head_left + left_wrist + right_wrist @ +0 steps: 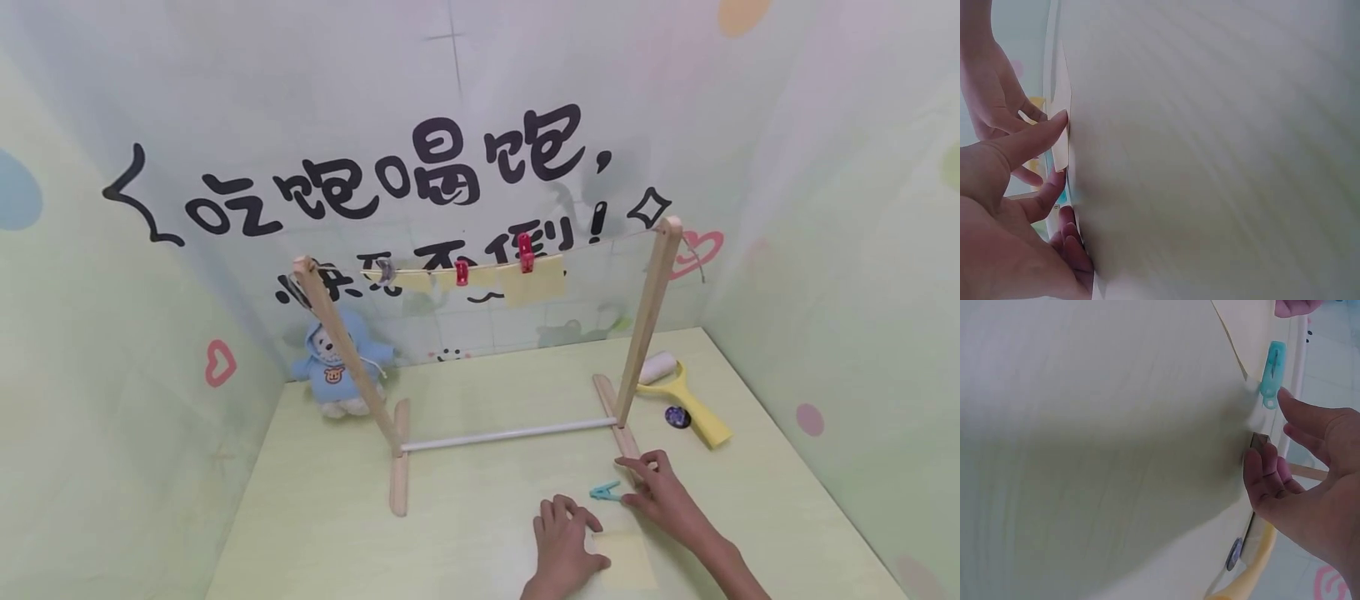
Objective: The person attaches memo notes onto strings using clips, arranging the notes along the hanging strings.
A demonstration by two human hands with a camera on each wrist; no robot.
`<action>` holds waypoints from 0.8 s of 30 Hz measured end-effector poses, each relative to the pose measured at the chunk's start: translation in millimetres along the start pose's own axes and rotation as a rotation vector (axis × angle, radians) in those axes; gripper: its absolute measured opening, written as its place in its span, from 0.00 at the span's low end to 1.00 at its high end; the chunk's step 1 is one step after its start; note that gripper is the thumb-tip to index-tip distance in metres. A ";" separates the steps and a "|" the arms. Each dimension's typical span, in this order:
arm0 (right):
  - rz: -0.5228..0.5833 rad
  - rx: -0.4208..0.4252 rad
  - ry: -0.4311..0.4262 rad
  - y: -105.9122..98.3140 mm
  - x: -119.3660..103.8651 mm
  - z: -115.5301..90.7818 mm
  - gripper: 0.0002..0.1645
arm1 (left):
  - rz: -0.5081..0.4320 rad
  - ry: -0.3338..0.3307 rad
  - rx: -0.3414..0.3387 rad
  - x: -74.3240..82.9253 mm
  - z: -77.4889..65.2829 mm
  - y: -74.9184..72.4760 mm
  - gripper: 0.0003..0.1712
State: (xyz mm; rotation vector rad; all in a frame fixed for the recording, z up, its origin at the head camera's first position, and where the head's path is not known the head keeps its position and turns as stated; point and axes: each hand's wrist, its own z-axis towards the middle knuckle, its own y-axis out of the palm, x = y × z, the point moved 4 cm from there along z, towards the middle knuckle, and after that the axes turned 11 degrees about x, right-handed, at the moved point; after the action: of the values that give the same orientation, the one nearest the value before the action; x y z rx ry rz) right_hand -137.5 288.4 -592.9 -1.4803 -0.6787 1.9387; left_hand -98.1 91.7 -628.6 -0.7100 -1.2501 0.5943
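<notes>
My left hand (561,546) rests at the left side of a pale yellow sticky note (626,560) on the table. In the left wrist view its thumb touches the note's edge, and the index fingertip is at a corner, apart from the thumb. Just beyond the note lies a teal clothespin (604,491). Beside it is my right hand (667,500), thumb spread from the fingers, with the thumb tip close to the clothespin (1274,372); whether they touch I cannot tell. The fingers of that hand are by the end of the rack's wooden foot (1260,439).
A wooden rack (647,325) with a white bottom bar (510,435) stands behind the hands. Red clips (527,254) and a grey clip (386,271) hold yellow notes on its string. Around it are a blue-clad plush toy (333,375), a yellow-handled roller (697,408) and a dark disc (677,417).
</notes>
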 end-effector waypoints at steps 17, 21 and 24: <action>-0.131 0.146 -0.178 13.0 -3.1 -5.0 0.28 | 0.077 0.063 0.001 -3.6 2.9 0.6 0.17; -0.135 0.126 -0.142 14.9 -2.9 -7.5 0.27 | 0.097 0.113 -0.010 -1.4 2.8 -5.4 0.16; -0.141 0.136 -0.137 15.5 -2.4 -8.8 0.26 | 0.097 0.139 -0.018 -0.7 2.1 -9.1 0.15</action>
State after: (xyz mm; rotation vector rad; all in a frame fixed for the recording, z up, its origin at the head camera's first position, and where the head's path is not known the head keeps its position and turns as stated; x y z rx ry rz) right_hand -130.9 276.3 -604.4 -1.1948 -0.6769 1.9489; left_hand -100.1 85.6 -621.9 -0.8174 -1.0977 0.6031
